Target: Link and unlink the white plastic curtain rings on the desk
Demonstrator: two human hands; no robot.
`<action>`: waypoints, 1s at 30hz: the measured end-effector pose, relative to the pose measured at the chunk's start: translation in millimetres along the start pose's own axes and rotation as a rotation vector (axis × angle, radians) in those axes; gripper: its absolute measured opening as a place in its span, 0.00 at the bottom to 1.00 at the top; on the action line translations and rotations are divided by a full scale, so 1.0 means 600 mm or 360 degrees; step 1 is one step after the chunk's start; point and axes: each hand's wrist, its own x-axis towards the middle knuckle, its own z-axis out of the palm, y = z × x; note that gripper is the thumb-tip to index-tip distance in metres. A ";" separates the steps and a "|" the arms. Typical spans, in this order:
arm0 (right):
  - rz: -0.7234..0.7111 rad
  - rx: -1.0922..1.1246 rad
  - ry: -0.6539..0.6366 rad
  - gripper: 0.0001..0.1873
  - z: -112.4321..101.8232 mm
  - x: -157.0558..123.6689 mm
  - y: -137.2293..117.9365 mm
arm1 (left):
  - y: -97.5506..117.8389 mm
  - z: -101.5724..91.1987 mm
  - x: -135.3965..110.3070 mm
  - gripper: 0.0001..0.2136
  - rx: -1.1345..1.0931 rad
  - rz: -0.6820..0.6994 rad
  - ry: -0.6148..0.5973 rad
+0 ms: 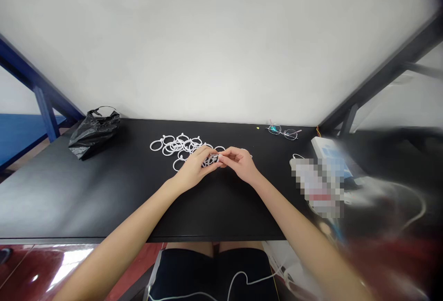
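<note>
Both hands meet over the middle of the black table. My left hand (pixel 194 168) is closed, thumb and fingers pinching a white ring (pixel 210 159). The fingertips of my right hand (pixel 239 162) press together on the same ring's right side, close against the left fingertips. Just left of and behind the hands lies a loose pile of several white rings (pixel 177 145), each with a small knob. Part of another ring (pixel 219 149) shows behind the fingertips, and a sliver of white peeks out past the right hand. The fingers hide much of the held ring.
A crumpled black plastic bag (pixel 95 130) sits at the back left of the table (pixel 104 199). Eyeglasses (pixel 284 132) lie near the wall at the back right. A white box (pixel 328 153) and a blurred-out item (pixel 318 188) are at right. A white cable (pixel 238 275) crosses my lap.
</note>
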 end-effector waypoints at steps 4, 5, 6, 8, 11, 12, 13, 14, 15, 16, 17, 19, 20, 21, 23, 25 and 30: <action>-0.0020 -0.0017 -0.0020 0.13 -0.002 0.000 0.002 | -0.001 -0.001 -0.001 0.11 0.0011 0.0001 -0.0009; -0.0022 -0.0024 -0.0021 0.13 -0.002 0.000 0.003 | -0.002 -0.001 -0.001 0.11 0.0013 0.0003 -0.0009; -0.0023 -0.0031 -0.0020 0.14 -0.003 0.000 0.003 | -0.002 -0.001 -0.001 0.11 0.0015 0.0007 -0.0009; -0.0026 -0.0048 -0.0018 0.14 -0.003 0.001 0.003 | -0.003 0.000 -0.001 0.11 0.0017 0.0012 -0.0008; -0.0042 -0.0079 -0.0032 0.14 -0.004 0.001 0.000 | -0.002 0.001 -0.001 0.11 0.0002 0.0005 -0.0027; -0.0049 -0.0083 -0.0036 0.13 -0.003 0.001 -0.001 | -0.001 0.001 -0.001 0.11 -0.0003 -0.0003 -0.0040; -0.0053 -0.0082 -0.0036 0.13 -0.003 0.001 -0.003 | 0.001 0.001 -0.001 0.10 -0.0006 -0.0011 -0.0049; -0.0054 -0.0081 -0.0033 0.13 -0.002 0.001 -0.004 | 0.002 0.001 -0.001 0.10 -0.0007 -0.0018 -0.0054; -0.0054 -0.0082 -0.0027 0.13 0.000 0.000 -0.005 | 0.003 0.002 -0.001 0.10 -0.0003 -0.0022 -0.0050; -0.0057 -0.0092 -0.0018 0.13 0.001 0.000 -0.006 | 0.004 0.002 0.000 0.10 0.0007 -0.0019 -0.0035; -0.0071 -0.0114 0.0003 0.13 0.002 -0.001 -0.006 | 0.004 0.002 0.000 0.10 0.0027 -0.0005 -0.0009; -0.0146 -0.0236 0.0099 0.12 0.002 -0.002 -0.007 | 0.001 0.002 0.000 0.10 0.0107 0.0052 0.0062; -0.0218 -0.0349 0.0184 0.11 0.001 -0.002 -0.006 | -0.002 0.002 0.000 0.11 0.0166 0.0084 0.0097; -0.0310 -0.0497 0.0288 0.09 -0.002 -0.002 -0.006 | -0.007 0.003 -0.001 0.11 0.0231 0.0113 0.0126; -0.0511 -0.0853 0.0495 0.05 -0.011 0.000 -0.004 | -0.017 0.006 -0.002 0.12 0.0356 0.0145 0.0155; -0.0631 -0.1161 0.0615 0.03 -0.023 0.004 0.002 | -0.027 0.009 -0.004 0.12 0.0464 0.0134 0.0149; -0.0343 -0.1476 0.0571 0.06 -0.046 0.013 0.021 | -0.039 0.015 -0.007 0.11 0.0609 0.0026 0.0076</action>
